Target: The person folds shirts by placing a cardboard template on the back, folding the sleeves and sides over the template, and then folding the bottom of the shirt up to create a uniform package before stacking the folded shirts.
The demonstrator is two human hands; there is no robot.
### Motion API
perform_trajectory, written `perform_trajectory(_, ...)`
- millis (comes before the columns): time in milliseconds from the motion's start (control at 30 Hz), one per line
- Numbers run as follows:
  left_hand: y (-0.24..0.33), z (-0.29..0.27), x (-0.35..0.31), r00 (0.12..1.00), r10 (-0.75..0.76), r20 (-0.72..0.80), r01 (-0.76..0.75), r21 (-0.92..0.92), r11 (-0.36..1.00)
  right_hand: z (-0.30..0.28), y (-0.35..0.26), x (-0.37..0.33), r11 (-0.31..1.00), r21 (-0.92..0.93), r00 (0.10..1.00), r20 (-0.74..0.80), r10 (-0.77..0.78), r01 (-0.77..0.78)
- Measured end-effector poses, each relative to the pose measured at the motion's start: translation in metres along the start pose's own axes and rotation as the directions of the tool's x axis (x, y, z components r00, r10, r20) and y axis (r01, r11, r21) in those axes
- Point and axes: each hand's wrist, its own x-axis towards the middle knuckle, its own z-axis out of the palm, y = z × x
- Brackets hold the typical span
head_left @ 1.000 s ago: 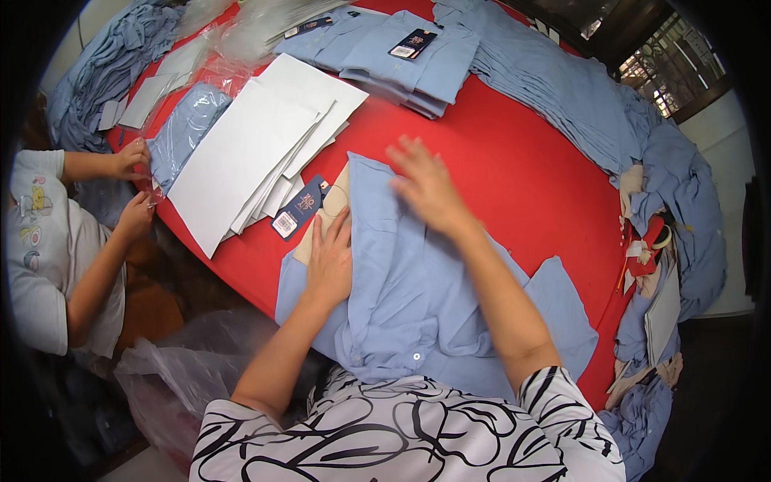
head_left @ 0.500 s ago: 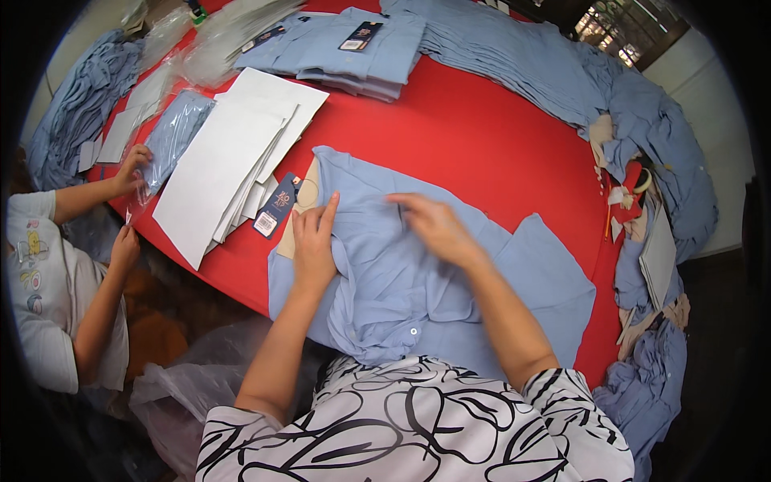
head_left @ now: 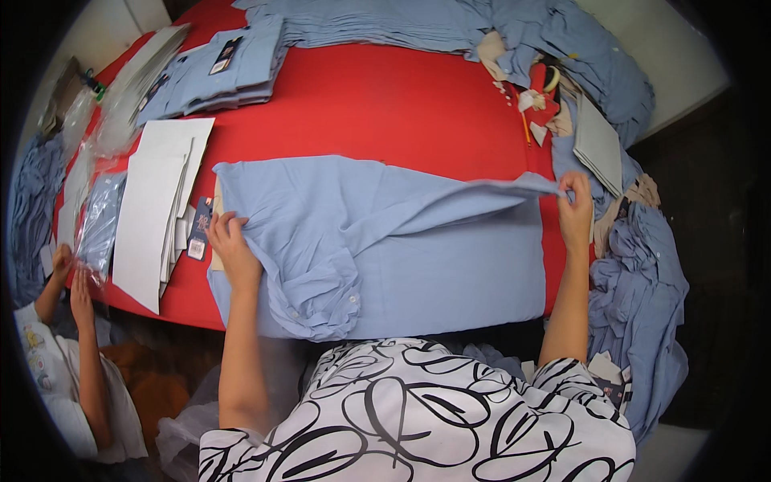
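Note:
A light blue shirt lies face down or folded across the red table in front of me; which side is up I cannot tell. My right hand pinches the shirt's far right edge and holds it lifted, so a long fold of cloth stretches leftward. At the left end, my left hand lies on the shirt with its fingers apart, beside a beige board showing under the edge. A dark blue hang tag sits just left of those fingers. Bunched cloth with a button lies right of my left hand.
White card sheets are piled on the left. Behind are folded tagged shirts, clear bags and a long row of blue shirts. Garments heap at right. At far left, a co-worker's hands hold a bagged shirt.
My right hand has moved far right and taken hold of the shirt's edge, pulling it out and up. My left hand stays at the board end. The view has turned right.

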Motion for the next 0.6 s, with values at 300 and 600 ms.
perform_trajectory(300, 0.006, 0.000, 0.001, 0.998, -0.023, 0.054, 0.028, -0.082, 0.996, -0.006, 0.064, -0.118, 0.886, -0.339, 0.944, -0.023, 0.330, -0.318)
perform_trajectory(600, 0.005, 0.007, 0.000, 0.998, -0.047, 0.051, 0.049, -0.032, 0.998, 0.077, 0.080, 0.002, 0.676, -0.367, 0.755, -0.130, 0.643, -0.639)
